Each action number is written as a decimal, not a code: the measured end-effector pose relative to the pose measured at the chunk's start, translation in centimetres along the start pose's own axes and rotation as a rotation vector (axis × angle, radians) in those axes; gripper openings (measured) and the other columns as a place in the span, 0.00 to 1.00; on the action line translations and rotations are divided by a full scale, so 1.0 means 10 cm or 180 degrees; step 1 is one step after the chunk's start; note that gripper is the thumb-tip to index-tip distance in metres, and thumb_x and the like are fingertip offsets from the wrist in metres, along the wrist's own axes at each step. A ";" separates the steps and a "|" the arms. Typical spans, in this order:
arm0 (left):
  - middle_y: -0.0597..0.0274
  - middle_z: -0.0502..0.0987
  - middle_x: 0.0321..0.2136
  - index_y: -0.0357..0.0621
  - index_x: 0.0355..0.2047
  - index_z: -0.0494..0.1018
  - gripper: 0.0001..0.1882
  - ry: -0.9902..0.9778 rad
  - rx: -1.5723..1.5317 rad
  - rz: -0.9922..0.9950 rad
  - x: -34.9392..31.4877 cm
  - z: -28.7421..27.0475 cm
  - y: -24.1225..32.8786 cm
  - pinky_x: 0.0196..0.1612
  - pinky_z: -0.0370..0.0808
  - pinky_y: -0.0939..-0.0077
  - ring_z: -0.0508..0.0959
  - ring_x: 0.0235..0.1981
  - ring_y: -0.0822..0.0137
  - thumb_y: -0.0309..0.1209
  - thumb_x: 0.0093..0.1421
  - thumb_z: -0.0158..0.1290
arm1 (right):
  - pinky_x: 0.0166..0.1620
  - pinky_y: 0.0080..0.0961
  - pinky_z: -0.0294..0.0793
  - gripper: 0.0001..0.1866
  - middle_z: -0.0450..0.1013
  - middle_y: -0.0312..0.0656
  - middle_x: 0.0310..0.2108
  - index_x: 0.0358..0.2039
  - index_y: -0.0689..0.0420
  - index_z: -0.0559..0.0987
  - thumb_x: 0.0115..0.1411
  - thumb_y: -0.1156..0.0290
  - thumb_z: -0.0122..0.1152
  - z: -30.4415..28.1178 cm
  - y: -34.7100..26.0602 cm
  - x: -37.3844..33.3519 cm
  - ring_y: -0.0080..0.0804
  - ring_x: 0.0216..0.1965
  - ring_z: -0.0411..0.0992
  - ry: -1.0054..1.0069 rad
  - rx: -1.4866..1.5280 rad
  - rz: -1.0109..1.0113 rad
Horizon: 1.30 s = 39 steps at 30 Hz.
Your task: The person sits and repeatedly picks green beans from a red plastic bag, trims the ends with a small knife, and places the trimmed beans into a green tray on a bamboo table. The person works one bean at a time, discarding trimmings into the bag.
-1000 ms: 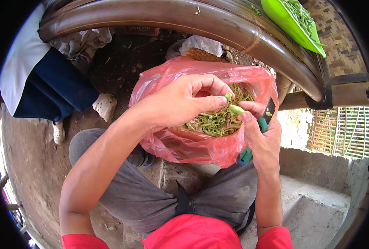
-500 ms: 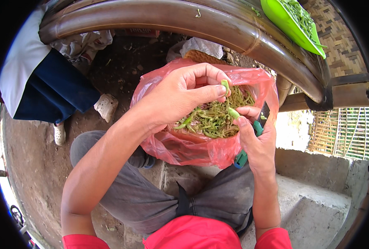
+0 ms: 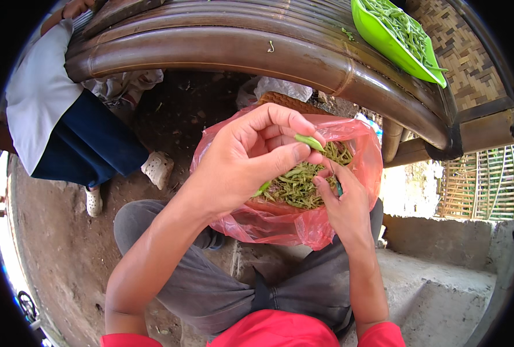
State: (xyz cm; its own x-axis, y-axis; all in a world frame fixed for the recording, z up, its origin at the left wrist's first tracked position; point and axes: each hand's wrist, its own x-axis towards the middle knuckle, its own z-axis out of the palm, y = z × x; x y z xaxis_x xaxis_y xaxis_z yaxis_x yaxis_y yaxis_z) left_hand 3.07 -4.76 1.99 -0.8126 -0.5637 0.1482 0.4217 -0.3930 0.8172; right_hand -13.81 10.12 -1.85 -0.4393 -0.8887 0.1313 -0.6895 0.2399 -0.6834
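My left hand (image 3: 251, 153) is closed, pinching a short piece of green bean pod (image 3: 309, 142) between thumb and fingers. Just beside it, my right hand (image 3: 344, 199) is closed round a utility knife (image 3: 340, 188); only a bit of its green handle shows, the rest hidden by the fingers. The right fingertips lie just below the pod, and I cannot make out whether they hold anything more. Both hands are above a pink plastic bag (image 3: 365, 151), open at the top, with a heap of green and brownish bean trimmings (image 3: 298, 188) in it.
A bamboo bench (image 3: 222, 49) spans the far side, carrying a bright green tray (image 3: 378, 34) of cut beans at right. Someone in a dark blue skirt (image 3: 98, 139) and pale clogs is at far left. Concrete steps (image 3: 442, 283) lie at right; my knees flank the bag.
My right hand has turned inward and come closer to the left, covering most of the knife. The pod piece in my left hand now lies flatter. The view has shifted slightly.
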 end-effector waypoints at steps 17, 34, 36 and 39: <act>0.51 0.76 0.44 0.40 0.42 0.74 0.13 0.0271 0.1345 0.1464 -0.54 0.33 -0.26 0.54 0.77 0.64 0.80 0.46 0.66 0.12 0.59 0.57 | 0.28 0.16 0.60 0.32 0.68 0.35 0.26 0.64 0.65 0.62 0.73 0.53 0.53 -0.21 -0.74 -0.40 0.17 0.23 0.62 -0.0399 0.2965 -0.0198; 0.56 0.81 0.39 0.44 0.37 0.79 0.13 0.0380 0.2350 0.2121 -0.47 0.26 -0.26 0.51 0.77 0.58 0.81 0.38 0.61 0.17 0.53 0.64 | 0.20 0.13 0.57 0.19 0.67 0.36 0.23 0.53 0.60 0.70 0.73 0.58 0.55 -0.16 -0.70 -0.48 0.14 0.19 0.58 -0.0632 0.4214 0.0227; 0.56 0.81 0.39 0.47 0.38 0.77 0.14 0.0497 0.3116 0.2327 -0.48 0.26 -0.21 0.59 0.73 0.51 0.81 0.41 0.60 0.17 0.53 0.65 | 0.20 0.13 0.57 0.19 0.67 0.36 0.22 0.53 0.60 0.71 0.73 0.58 0.55 -0.14 -0.70 -0.48 0.14 0.19 0.58 -0.0563 0.4050 0.0243; 0.60 0.82 0.37 0.47 0.38 0.78 0.16 0.0584 0.3771 0.2370 -0.56 0.27 -0.15 0.55 0.74 0.53 0.81 0.41 0.60 0.19 0.50 0.68 | 0.20 0.13 0.57 0.19 0.67 0.35 0.22 0.52 0.60 0.71 0.73 0.58 0.56 -0.11 -0.71 -0.49 0.13 0.19 0.58 -0.0442 0.3856 0.0153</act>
State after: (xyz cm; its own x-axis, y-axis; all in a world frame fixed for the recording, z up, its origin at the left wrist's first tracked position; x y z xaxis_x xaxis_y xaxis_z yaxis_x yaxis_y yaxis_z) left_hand 5.91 0.88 1.45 -0.4507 -0.4870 0.7481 0.0651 0.8179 0.5717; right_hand -7.41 13.26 3.15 -0.3333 -0.9409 0.0602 0.3413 -0.1800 -0.9226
